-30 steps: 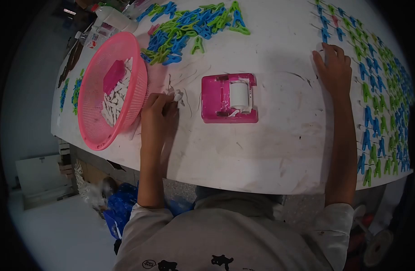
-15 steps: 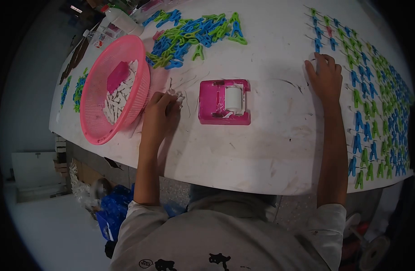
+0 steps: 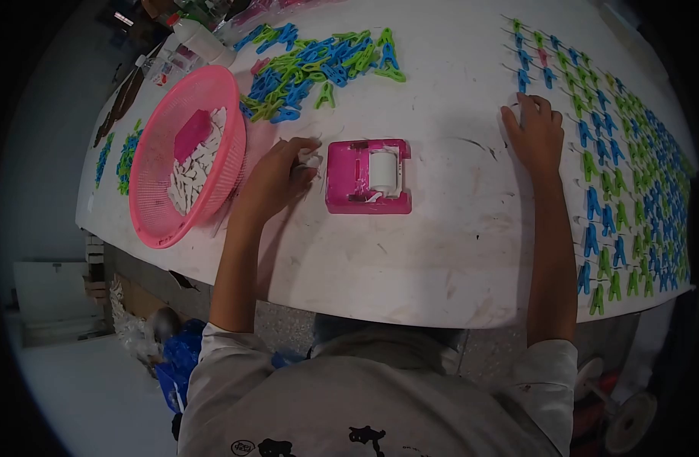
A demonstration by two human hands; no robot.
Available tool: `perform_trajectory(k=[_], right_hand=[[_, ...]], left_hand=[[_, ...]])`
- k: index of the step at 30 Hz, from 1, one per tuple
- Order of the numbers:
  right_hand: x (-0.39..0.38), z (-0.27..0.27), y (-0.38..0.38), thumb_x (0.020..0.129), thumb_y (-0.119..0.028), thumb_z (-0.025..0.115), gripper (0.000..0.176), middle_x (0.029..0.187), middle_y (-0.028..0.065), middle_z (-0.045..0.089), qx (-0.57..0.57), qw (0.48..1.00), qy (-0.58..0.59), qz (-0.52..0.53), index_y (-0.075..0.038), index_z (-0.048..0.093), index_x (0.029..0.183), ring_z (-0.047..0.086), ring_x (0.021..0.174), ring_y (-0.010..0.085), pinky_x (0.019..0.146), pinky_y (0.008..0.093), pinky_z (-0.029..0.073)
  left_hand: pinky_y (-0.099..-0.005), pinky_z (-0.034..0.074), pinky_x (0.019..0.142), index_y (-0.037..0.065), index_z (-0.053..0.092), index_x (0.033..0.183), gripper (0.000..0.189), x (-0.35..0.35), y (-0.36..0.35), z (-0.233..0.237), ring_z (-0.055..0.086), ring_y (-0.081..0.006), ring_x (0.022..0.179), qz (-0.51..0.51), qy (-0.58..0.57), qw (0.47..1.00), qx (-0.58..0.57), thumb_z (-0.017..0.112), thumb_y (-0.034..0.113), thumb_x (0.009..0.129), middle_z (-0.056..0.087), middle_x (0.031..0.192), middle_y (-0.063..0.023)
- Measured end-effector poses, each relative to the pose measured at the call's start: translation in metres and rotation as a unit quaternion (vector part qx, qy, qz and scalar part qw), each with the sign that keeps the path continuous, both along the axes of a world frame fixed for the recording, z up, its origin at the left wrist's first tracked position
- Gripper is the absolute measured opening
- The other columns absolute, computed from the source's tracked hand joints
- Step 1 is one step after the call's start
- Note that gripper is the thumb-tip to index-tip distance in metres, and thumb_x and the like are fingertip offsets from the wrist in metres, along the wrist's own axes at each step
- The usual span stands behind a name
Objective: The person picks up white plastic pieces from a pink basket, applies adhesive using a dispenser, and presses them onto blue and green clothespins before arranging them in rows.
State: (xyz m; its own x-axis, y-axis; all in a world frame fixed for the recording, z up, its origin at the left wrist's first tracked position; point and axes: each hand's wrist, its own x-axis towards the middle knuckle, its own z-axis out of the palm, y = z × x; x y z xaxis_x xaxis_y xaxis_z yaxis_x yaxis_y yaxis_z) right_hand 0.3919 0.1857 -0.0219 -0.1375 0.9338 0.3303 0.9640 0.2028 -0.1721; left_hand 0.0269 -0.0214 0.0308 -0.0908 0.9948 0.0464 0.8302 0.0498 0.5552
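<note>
My left hand is beside the pink tape dispenser, its thumb and fingers curled round small white pieces. Thin dark strands lie by its fingertips. Further right, my right hand rests on the table below a column of blue and green clips, with a small white piece between thumb and forefinger. The dispenser carries a white roll. Left of my left hand, a pink basket holds many white pieces and a darker pink item.
A pile of blue and green clips lies at the back of the white table. Rows of clips with thin strands cover the right side. A white bottle stands behind the basket, and more clips lie at far left.
My left hand's fingers have spread somewhat around the white pieces, and the strands beside it have shifted. My right hand stays near the clip column. The whole view has shifted slightly.
</note>
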Motion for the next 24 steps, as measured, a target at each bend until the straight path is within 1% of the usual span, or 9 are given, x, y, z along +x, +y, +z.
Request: perform_trajectory(k=[1,5,7,8,11,13,16,20,24], right_hand=[[0.0,0.0,0.0,0.091,-0.047,0.06,0.052,0.133,0.0083,0.055,0.0,1.0,0.001,0.002,-0.015,0.061,0.132,0.051,0.117,0.0297,0.095,0.045,0.044],[0.001,-0.002,0.001,0.091,-0.048,0.06,0.052,0.134,0.0084,0.055,0.006,1.0,0.005,0.003,-0.015,0.061,0.132,0.05,0.117,0.0301,0.095,0.045,0.044],[0.001,-0.002,0.0,0.091,-0.048,0.06,0.052,0.134,0.0084,0.055,0.005,1.0,0.005,0.006,-0.015,0.062,0.132,0.05,0.116,0.0304,0.095,0.0451,0.044],[0.002,-0.003,0.0,0.091,-0.047,0.06,0.052,0.134,0.0086,0.055,0.007,1.0,0.006,0.009,-0.015,0.062,0.131,0.051,0.116,0.0307,0.095,0.0451,0.044],[0.003,-0.003,0.0,0.091,-0.046,0.06,0.051,0.133,0.0092,0.055,0.015,1.0,0.013,0.017,-0.013,0.062,0.131,0.051,0.114,0.0312,0.095,0.0451,0.043],[0.002,-0.003,0.0,0.091,-0.045,0.061,0.051,0.133,0.0097,0.055,0.027,0.999,0.021,0.027,-0.012,0.062,0.131,0.051,0.114,0.0316,0.095,0.0452,0.043],[0.002,-0.003,-0.002,0.091,-0.041,0.063,0.05,0.132,0.0106,0.055,0.043,0.998,0.028,0.038,-0.01,0.062,0.13,0.05,0.113,0.032,0.095,0.0453,0.042],[0.005,-0.004,-0.003,0.089,-0.037,0.066,0.048,0.13,0.0121,0.055,0.051,0.996,0.048,0.047,-0.009,0.062,0.127,0.049,0.113,0.033,0.094,0.0463,0.042],[0.004,-0.004,-0.006,0.088,-0.036,0.068,0.047,0.128,0.013,0.055,0.042,0.996,0.061,0.05,-0.008,0.063,0.126,0.049,0.113,0.0335,0.092,0.0471,0.042]], left_hand=[[-0.0299,0.048,0.069,0.003,0.06,0.121,0.031,-0.002,0.002,0.003,0.06,-0.0171,0.075,0.009,-0.073,0.995,-0.068,0.067,0.006,0.091,0.061,0.085,-0.0082],[-0.0327,0.05,0.07,0.004,0.058,0.12,0.028,-0.002,0.008,-0.009,0.063,-0.0229,0.076,-0.009,-0.013,0.999,-0.052,0.063,0.008,0.094,0.064,0.084,-0.0118],[-0.0375,0.05,0.068,0.004,0.057,0.117,0.023,0.002,0.007,-0.02,0.066,-0.0283,0.075,-0.015,0.059,0.994,0.089,0.061,0.012,0.095,0.066,0.083,-0.014],[-0.0375,0.05,0.068,0.004,0.057,0.117,0.023,0.003,0.007,-0.021,0.066,-0.0283,0.075,-0.011,0.059,0.994,0.093,0.061,0.012,0.095,0.066,0.083,-0.014],[-0.0403,0.049,0.069,0.004,0.056,0.111,0.021,0.003,0.014,-0.019,0.066,-0.0322,0.077,0.024,0.035,0.996,0.083,0.061,0.016,0.095,0.066,0.085,-0.0173],[-0.0481,0.05,0.075,0.005,0.056,0.105,0.018,0.008,0.018,-0.014,0.065,-0.041,0.087,0.093,0.048,0.994,0.024,0.06,0.018,0.094,0.067,0.089,-0.0236],[-0.05,0.049,0.076,0.004,0.055,0.105,0.019,0.024,0.015,-0.011,0.065,-0.0428,0.086,0.147,0.07,0.986,0.048,0.06,0.019,0.094,0.066,0.088,-0.0254],[-0.0426,0.051,0.066,0.005,0.059,0.093,0.014,0.008,0.002,-0.006,0.065,-0.0363,0.079,0.13,0.017,0.962,0.239,0.067,0.016,0.089,0.066,0.091,-0.0148],[-0.0381,0.051,0.062,0.007,0.062,0.088,0.012,0.0,-0.007,0.001,0.064,-0.0322,0.073,0.153,0.03,0.947,0.279,0.071,0.013,0.083,0.064,0.088,-0.0084]])
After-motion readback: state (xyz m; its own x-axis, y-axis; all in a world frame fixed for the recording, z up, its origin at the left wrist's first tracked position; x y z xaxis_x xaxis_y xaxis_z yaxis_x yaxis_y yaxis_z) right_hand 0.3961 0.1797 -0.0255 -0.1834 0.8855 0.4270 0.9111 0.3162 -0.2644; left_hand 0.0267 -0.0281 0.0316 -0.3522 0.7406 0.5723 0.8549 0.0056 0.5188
